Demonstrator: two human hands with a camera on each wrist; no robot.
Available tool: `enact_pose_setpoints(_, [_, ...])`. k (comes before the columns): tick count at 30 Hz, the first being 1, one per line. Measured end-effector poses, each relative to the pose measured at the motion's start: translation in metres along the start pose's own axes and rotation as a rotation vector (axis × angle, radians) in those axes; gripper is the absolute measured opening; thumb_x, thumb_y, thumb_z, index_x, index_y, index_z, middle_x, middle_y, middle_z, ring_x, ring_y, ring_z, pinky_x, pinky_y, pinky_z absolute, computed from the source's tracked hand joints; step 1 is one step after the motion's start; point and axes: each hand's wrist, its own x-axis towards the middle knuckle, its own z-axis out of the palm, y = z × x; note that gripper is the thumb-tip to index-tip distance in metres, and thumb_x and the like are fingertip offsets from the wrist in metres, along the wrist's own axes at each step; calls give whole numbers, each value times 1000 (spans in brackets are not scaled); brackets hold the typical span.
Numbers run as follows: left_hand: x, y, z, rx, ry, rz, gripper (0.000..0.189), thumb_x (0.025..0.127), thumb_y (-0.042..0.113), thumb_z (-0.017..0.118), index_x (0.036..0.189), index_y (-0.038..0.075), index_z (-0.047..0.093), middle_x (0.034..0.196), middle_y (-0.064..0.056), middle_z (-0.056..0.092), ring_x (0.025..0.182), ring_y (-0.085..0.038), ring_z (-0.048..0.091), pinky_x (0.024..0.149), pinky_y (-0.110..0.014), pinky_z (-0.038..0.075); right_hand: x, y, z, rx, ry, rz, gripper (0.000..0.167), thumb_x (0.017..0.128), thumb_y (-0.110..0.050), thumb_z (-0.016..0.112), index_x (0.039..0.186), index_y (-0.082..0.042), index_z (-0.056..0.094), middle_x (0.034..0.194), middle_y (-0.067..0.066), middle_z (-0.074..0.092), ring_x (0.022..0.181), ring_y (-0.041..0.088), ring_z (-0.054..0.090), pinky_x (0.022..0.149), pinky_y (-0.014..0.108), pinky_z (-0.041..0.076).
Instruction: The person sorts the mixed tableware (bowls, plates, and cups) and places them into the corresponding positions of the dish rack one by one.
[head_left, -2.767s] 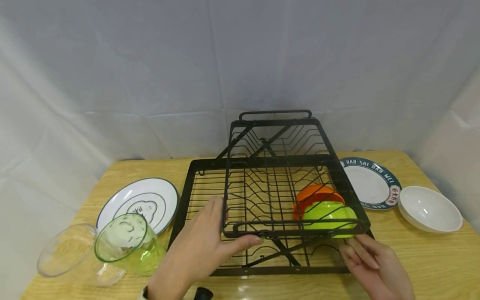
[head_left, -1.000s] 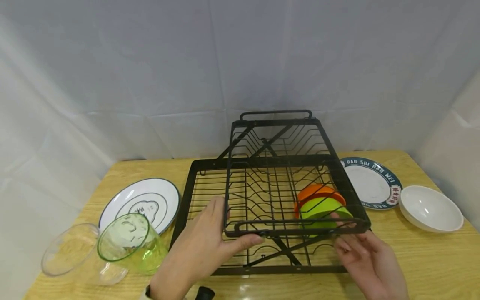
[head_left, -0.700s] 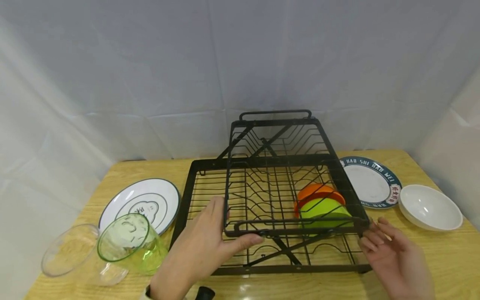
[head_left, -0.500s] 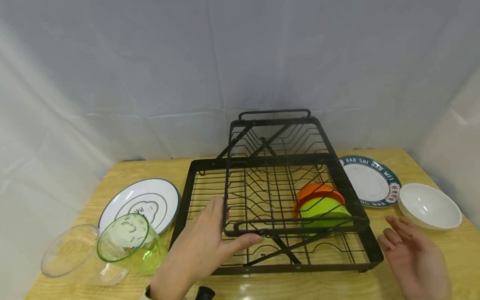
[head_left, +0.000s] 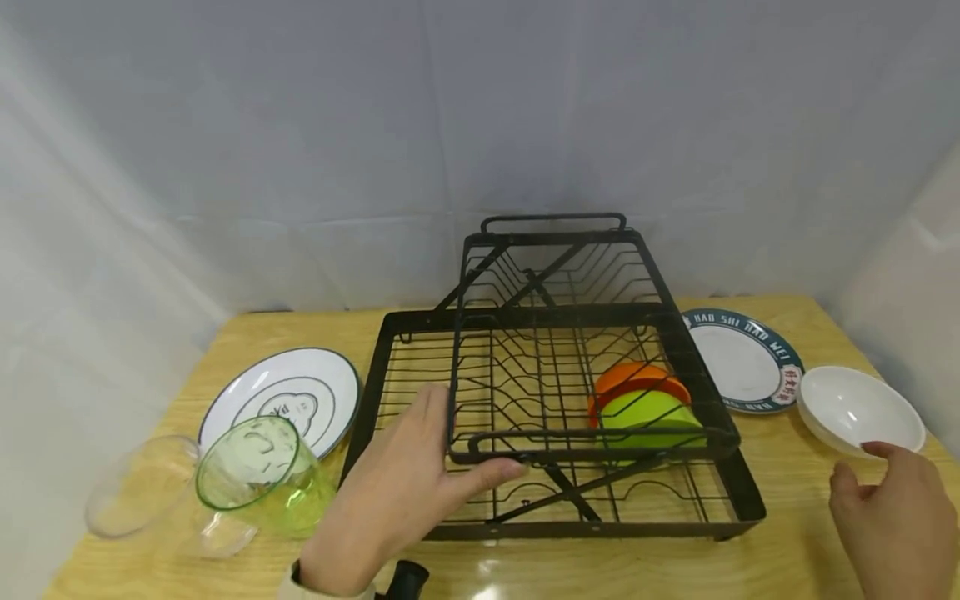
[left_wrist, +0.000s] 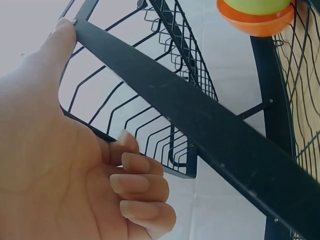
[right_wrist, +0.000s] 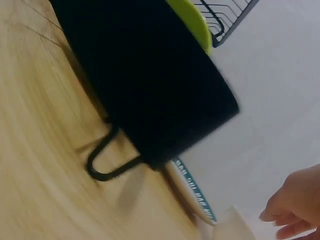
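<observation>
A black two-tier dish rack [head_left: 558,458] stands mid-table. My left hand [head_left: 408,479] grips the front left corner of its upper tier, the thumb lying along the front bar and the fingers curled at the side. Inside, at the right of the lower tier, a lime green bowl [head_left: 651,408] leans in front of an orange bowl [head_left: 611,382], seen partly through the wires. My right hand [head_left: 896,508], thumb and fingers spread and holding nothing, is at the near side of a white bowl [head_left: 847,404]. Whether a fingertip touches its rim, I cannot tell.
At left lie a white plate [head_left: 333,392], a tilted green glass [head_left: 303,496] and a clear glass [head_left: 225,533]. A blue-rimmed plate [head_left: 757,333] lies behind the white bowl. A black handle-like piece [head_left: 408,577] shows at the front edge. White cloth [head_left: 337,167] hangs behind.
My right hand has let go of the lime green bowl, which tipped back toward the orange one, and has moved right to the white bowl. My left hand has stayed on the rack.
</observation>
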Motion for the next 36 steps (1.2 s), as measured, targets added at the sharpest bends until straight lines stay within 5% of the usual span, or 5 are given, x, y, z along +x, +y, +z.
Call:
enact_pose_setpoints(4, [0, -3, 1, 63, 88, 87, 107, 72, 89, 40, 130, 0, 44, 125, -14, 52, 111, -29, 53, 98, -44, 45, 1, -1, 11, -72, -41, -3, 51, 90, -8, 55, 131, 16, 38, 134, 37, 34, 96, 58, 48, 69, 65, 43])
enact_pose_setpoints(8, [0, -7, 3, 153, 182, 195, 78, 78, 82, 45, 101, 7, 47, 90, -5, 43, 83, -21, 43, 82, -36, 44, 5, 2, 14, -130, -108, -31, 47, 91, -10, 55, 126, 17, 38, 134, 38, 32, 102, 60, 44, 71, 66, 42])
enact_pose_setpoints(12, [-1, -9, 3, 241, 252, 259, 73, 81, 80, 44, 95, 8, 46, 87, -4, 39, 85, -24, 39, 79, -34, 36, 15, 10, 14, -184, -178, -12, 44, 92, -10, 54, 124, 15, 40, 126, 38, 38, 99, 57, 48, 67, 61, 45])
enact_pose_setpoints(22, [-3, -7, -1, 284, 264, 268, 72, 83, 83, 29, 89, 13, 43, 84, -3, 33, 85, -24, 31, 73, -34, 24, 32, 21, 15, -249, -104, -161, 23, 90, -11, 64, 97, 11, 63, 93, 35, 61, 73, 53, 58, 50, 56, 46])
enact_pose_setpoints(36, [-4, -5, -3, 271, 223, 246, 72, 85, 78, 40, 95, 7, 48, 90, -6, 37, 89, -26, 35, 77, -34, 30, -3, 12, 21, -72, 316, -306, 21, 88, -5, 63, 83, 16, 62, 80, 35, 61, 59, 53, 54, 46, 61, 41])
